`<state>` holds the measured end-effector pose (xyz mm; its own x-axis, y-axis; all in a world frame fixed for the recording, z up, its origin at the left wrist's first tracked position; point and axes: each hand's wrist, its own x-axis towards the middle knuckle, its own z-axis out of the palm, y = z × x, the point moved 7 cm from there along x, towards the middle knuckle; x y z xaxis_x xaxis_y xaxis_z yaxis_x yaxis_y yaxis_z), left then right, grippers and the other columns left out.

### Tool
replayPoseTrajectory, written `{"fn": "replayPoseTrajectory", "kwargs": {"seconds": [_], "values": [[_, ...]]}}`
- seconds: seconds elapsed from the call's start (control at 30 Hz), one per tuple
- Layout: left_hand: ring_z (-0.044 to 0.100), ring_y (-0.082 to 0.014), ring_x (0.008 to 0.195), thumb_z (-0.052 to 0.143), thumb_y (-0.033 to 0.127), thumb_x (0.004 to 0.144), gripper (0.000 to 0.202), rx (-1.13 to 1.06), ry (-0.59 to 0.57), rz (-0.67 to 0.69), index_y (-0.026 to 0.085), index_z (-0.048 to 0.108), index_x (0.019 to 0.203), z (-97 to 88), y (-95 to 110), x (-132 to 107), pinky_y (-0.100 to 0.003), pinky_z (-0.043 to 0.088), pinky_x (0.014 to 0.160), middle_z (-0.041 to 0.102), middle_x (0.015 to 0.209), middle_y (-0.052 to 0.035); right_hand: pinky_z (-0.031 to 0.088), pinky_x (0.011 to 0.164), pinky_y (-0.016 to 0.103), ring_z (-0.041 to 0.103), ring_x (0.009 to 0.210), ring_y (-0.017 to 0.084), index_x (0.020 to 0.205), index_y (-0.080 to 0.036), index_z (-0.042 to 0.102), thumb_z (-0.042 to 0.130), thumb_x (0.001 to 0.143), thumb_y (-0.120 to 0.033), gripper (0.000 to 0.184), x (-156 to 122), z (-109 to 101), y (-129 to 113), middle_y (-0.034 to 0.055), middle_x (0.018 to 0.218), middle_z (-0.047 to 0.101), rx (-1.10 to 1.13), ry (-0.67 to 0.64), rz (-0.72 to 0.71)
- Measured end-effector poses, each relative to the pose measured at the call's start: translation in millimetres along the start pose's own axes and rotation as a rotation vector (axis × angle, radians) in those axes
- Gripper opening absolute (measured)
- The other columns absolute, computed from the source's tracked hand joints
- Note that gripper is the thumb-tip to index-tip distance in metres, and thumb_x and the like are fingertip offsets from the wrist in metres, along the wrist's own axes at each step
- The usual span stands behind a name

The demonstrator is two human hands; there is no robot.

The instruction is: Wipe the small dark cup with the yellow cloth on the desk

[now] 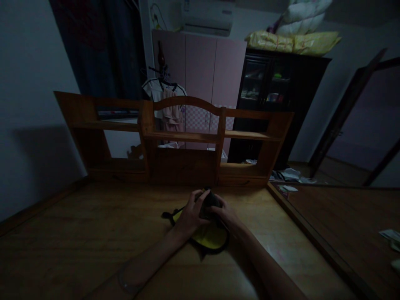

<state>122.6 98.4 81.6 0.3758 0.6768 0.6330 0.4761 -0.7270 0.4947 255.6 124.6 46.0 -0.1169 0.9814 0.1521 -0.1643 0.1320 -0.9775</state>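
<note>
A yellow cloth piece with black edging (210, 238) lies on the wooden bed board, and short black tabs stick out from its edge. Its kind is not plain in this dim light. Above it is a dark, bunched part (210, 204), which my two hands enclose; whether it is joined to the yellow piece I cannot tell. My left hand (192, 212) wraps its left side with curled fingers. From the right, my right hand (225, 211) grips the same dark part, thumb across its front. Both hands hide much of it.
A wooden headboard with shelves (183, 136) stands just beyond my hands. A raised wooden rail (308, 233) runs along the right side, with the floor (353, 221) past it. Behind are a pink wardrobe (200, 66) and a dark cabinet (265, 83). A wall (34, 137) is close on the left.
</note>
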Motion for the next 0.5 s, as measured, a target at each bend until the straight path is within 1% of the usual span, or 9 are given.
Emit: {"fn": "replayPoseTrajectory", "kwargs": {"seconds": [0.1,0.2,0.27,0.33,0.43,0.5], "values": [[0.045,-0.0258,0.125,0.084,0.01,0.06,0.104,-0.006,0.011,0.0,0.036,0.027,0.143,-1.2,-0.6,0.7,-0.042,0.044,0.105,0.034,0.134,-0.005,0.048,0.085,0.036,0.062,0.095,0.025,0.11,-0.021,0.066,0.079,0.064,-0.034,0.049,0.4,4.0,-2.6,0.0032,0.1,0.069,0.002,-0.025,-0.005],[0.044,-0.0262,0.125,0.084,0.01,0.061,0.103,0.002,0.022,0.023,0.035,0.028,0.143,-1.4,0.5,1.2,-0.043,0.044,0.105,0.034,0.133,-0.0056,0.047,0.088,0.036,0.063,0.096,0.024,0.108,-0.021,0.067,0.073,0.073,-0.044,0.043,-2.2,8.6,-8.5,0.0035,0.101,0.069,0.088,-0.031,0.019],[0.044,-0.0264,0.125,0.083,0.01,0.061,0.102,0.006,0.032,0.024,0.035,0.028,0.143,-1.6,0.5,1.4,-0.043,0.045,0.104,0.035,0.133,-0.0059,0.046,0.091,0.036,0.062,0.099,0.024,0.107,-0.021,0.068,0.068,0.077,-0.046,0.039,-4.9,11.3,-13.8,0.0032,0.102,0.07,0.132,-0.037,0.024],[0.045,-0.0264,0.124,0.084,0.011,0.062,0.101,0.01,0.032,0.02,0.035,0.029,0.143,-1.5,0.3,1.7,-0.043,0.045,0.104,0.035,0.132,-0.0059,0.045,0.092,0.037,0.063,0.099,0.024,0.107,-0.021,0.068,0.066,0.078,-0.045,0.038,-7.0,11.9,-17.1,0.0033,0.102,0.07,0.128,-0.033,0.021],[0.045,-0.0263,0.124,0.084,0.014,0.062,0.1,0.022,0.028,0.014,0.034,0.029,0.143,-1.8,-0.2,2.0,-0.042,0.045,0.104,0.035,0.133,-0.006,0.045,0.092,0.038,0.063,0.099,0.025,0.109,-0.022,0.068,0.066,0.078,-0.044,0.039,-7.2,8.1,-14.0,0.0038,0.102,0.071,0.068,0.001,0.033],[0.045,-0.026,0.124,0.084,0.014,0.063,0.099,0.029,0.026,0.008,0.034,0.029,0.143,-2.0,-0.5,2.1,-0.042,0.044,0.104,0.035,0.133,-0.0061,0.046,0.092,0.039,0.062,0.1,0.026,0.11,-0.022,0.068,0.067,0.077,-0.043,0.04,-5.1,4.5,-9.9,0.0041,0.102,0.071,0.01,0.019,0.015]]}}
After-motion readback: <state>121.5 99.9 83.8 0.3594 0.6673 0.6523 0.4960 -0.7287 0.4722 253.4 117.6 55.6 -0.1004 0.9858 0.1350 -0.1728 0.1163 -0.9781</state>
